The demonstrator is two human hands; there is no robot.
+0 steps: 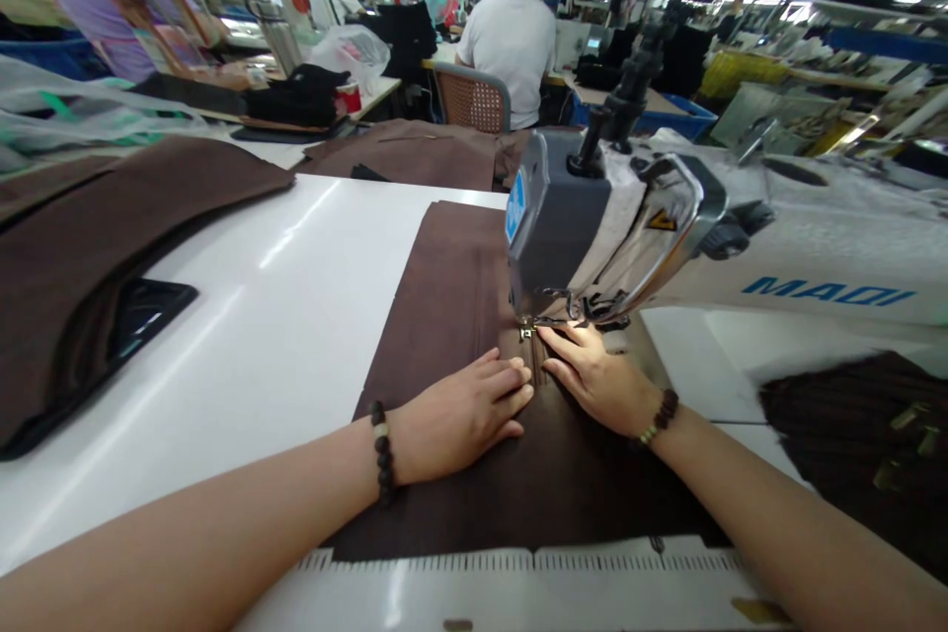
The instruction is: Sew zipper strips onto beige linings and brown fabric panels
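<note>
A brown fabric panel point(444, 306) lies flat on the white sewing table and runs under the presser foot point(526, 330) of a sewing machine point(563, 217). My left hand point(466, 410) rests on the panel just left of the seam strip, fingers extended and touching the cloth. On the other side, my right hand point(599, 370) lies flat on the fabric with its fingertips close to the presser foot. Between the two hands a narrow strip with lengthwise lines point(537, 365) leads toward the needle area. Both palms face down.
Folded brown fabric point(133, 217) lies at the left, partly over a dark glossy object point(152, 311). Dark cloth with metallic pieces point(874, 434) sits at the right. A ruler scale point(533, 563) marks the front edge. Ahead, a person in a white shirt point(511, 49) sits facing away.
</note>
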